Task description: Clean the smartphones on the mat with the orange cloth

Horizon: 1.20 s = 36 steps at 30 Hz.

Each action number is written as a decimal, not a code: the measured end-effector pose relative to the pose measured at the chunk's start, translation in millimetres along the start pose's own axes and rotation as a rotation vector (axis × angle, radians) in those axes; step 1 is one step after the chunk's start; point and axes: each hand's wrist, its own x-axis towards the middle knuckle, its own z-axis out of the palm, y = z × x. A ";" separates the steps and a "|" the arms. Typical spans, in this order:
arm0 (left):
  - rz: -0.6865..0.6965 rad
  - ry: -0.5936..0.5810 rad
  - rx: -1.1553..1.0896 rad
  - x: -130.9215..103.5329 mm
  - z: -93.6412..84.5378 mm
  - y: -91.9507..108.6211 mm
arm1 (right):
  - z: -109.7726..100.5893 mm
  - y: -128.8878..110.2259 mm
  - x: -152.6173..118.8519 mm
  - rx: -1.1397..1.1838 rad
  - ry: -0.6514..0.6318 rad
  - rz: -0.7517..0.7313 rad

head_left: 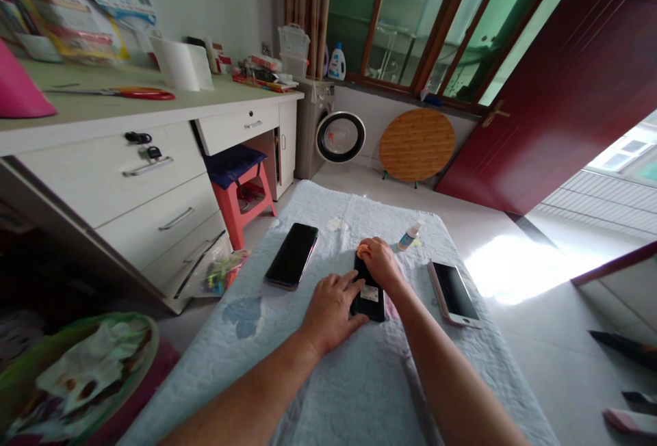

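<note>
A black phone (377, 308) lies on the pale blue quilted cloth (328, 364), with a light label on its upper face. My left hand (332, 309) rests along its left side, fingers stretched out and touching it. My right hand (380, 263) is closed around a small orange cloth (363, 250), pressed to the phone's far end. To the left lies another phone (292, 254) with a dark screen. On the right sits a white and pink phone (456, 293), also dark-screened. A small spray bottle (409, 235) with a blue label stands beyond my right hand.
A drawer desk (154, 200) runs along the left, with a red stool (249, 200) beside it. Lower left stands a waste bin (151, 343) holding crumpled tissue. Farther back are a washing machine with its door (341, 137) open, a round wooden tabletop (417, 145) and a red door (538, 76).
</note>
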 end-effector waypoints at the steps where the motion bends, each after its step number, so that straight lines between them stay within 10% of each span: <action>1: 0.007 -0.004 0.000 -0.2 -0.4 0.2 | 2.9 0.5 1.6 -0.006 0.020 0.001; 15: 0.012 0.025 -0.015 -0.4 2.0 -0.3 | -10.2 44.3 -13.8 -0.147 0.093 0.139; 36: -0.012 -0.005 -0.007 -0.5 1.6 -2.3 | -0.8 5.0 36.2 -0.052 -0.229 -0.057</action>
